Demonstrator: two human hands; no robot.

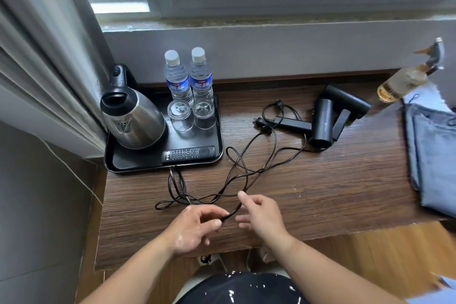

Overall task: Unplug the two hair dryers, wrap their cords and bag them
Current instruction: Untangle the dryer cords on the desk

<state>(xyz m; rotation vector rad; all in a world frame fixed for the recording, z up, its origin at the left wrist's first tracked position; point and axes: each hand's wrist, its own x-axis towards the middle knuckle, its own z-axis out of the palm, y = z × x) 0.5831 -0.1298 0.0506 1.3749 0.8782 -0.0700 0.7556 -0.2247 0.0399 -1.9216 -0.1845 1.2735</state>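
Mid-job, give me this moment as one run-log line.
left hand: pinches cord | right hand: open beside it | cords: tangled on desk | plugs: unplugged, on desk | hair dryers: on desk, unbagged

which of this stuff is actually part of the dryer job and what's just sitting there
In the job: hair dryers, cords (left hand pinching one), blue bags.
Just lying about: kettle, tray, water bottles, glasses, remote, spray bottle.

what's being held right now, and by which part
The left hand pinches a black cord mid-length, in a loose loop; the right hand looks open beside it.
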